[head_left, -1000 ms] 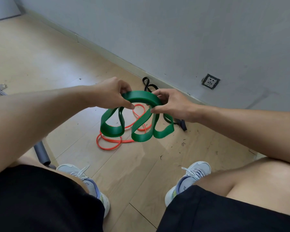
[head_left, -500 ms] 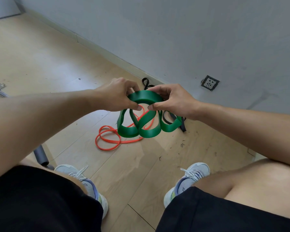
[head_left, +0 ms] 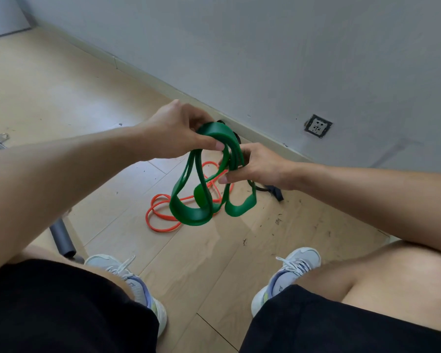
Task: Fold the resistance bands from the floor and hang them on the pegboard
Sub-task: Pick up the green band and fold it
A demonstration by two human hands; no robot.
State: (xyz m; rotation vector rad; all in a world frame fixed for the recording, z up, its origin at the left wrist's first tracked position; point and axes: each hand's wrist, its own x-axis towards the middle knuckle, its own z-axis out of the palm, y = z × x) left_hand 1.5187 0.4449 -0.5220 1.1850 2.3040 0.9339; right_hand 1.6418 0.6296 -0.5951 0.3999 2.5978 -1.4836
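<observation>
I see the left hand (head_left: 178, 133) pinching the top of the green band (head_left: 201, 194), now raised and turned, while the right hand (head_left: 255, 165) grips the gathered strands lower down; the loops hang longer and narrower than a second ago. The fold looks nearly bundled. The orange band (head_left: 161, 217) and black band (head_left: 270, 191) lie on the floor (head_left: 214, 263).

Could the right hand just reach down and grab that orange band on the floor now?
Probably not yet. The right hand and left hand both grip the green band, whose loops hang over the orange band. The floor path looks open, but the hand is occupied.
</observation>
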